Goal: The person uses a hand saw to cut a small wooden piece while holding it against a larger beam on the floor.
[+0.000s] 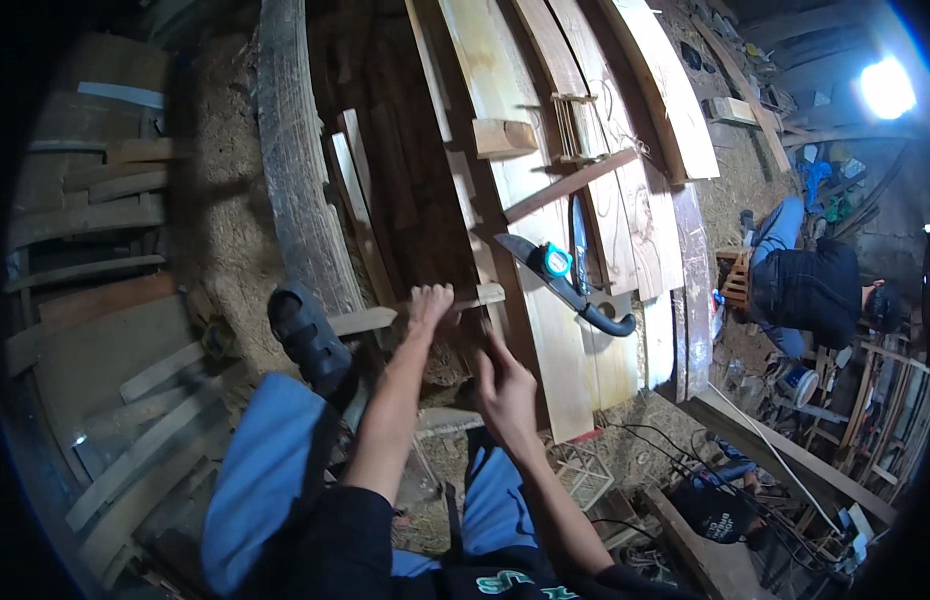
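My left hand [431, 304] is closed around a narrow wooden strip [479, 296], whose pale end sticks out to the right of my fist. Just below that end is my right hand [507, 390], its fingers pointing up and away from me. Blur and shadow around its fingertips hide whether anything is in them. To the right, on the pale boards [560, 370], lies a curved saw [575, 297] with a black hooked handle. A blue tape measure [557, 261] rests against the saw's blade.
A short wooden block [505, 139] and a slanting wooden stick [570, 186] lie on the boards. My shoe [307, 335] is beside a weathered beam [303, 170]. Stacked timber [105, 300] fills the left. Two other people [815, 295] are at the right.
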The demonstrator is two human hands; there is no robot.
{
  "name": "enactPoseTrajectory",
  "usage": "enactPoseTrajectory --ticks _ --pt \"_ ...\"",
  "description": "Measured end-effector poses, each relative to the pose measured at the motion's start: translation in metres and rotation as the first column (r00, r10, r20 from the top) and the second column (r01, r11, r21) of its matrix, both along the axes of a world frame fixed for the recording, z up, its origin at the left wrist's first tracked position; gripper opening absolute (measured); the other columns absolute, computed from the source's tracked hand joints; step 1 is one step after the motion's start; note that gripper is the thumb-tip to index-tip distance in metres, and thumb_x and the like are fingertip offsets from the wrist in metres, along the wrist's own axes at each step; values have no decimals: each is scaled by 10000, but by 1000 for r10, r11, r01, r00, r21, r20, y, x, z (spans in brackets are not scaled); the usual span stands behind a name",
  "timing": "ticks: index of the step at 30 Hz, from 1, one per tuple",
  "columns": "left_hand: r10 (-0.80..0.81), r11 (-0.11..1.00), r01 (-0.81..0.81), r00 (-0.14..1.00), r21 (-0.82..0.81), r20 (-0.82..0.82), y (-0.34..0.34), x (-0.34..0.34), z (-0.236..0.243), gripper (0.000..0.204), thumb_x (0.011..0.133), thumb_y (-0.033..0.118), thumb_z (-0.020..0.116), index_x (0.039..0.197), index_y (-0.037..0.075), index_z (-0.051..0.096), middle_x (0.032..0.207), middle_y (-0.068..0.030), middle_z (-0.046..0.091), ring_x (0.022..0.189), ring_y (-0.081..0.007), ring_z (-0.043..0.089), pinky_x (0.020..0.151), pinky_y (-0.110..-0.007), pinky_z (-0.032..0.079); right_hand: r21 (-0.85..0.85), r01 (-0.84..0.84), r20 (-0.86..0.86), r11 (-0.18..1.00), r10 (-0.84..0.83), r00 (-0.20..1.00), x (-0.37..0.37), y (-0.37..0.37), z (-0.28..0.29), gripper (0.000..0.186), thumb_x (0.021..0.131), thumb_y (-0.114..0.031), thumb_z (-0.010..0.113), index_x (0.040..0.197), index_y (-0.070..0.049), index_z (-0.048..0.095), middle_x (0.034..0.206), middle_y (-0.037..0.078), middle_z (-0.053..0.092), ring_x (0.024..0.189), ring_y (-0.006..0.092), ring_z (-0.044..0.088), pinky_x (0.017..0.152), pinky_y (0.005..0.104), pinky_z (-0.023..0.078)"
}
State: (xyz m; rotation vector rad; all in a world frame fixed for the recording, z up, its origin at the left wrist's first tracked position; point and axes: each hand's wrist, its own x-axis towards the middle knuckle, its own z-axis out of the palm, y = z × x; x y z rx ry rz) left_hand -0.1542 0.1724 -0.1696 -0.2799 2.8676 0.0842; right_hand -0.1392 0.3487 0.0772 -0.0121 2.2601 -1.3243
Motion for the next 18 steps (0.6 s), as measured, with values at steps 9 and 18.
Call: enactPoseTrajectory --ticks 9,18 --pt "39 999 -39 999 20 22 12 27 -13 136 881 197 549 935 132 655 815 -68 689 774 -248 689 719 -447 496 40 -20 -77 999 23 997 10 30 -6 356 922 -139 579 1229 40 588 1003 293 657 970 399 656 824 387 525" --pt "43 982 -42 999 183 -3 29 13 6 158 882 213 549 896 120 677 828 -105 701 817 -283 693 733 -477 495 71 37 -75 997 -31 997 37 52 -2 383 935 -157 558 1292 -16 562 1060 291 646 1013 376 651 849 418 524"
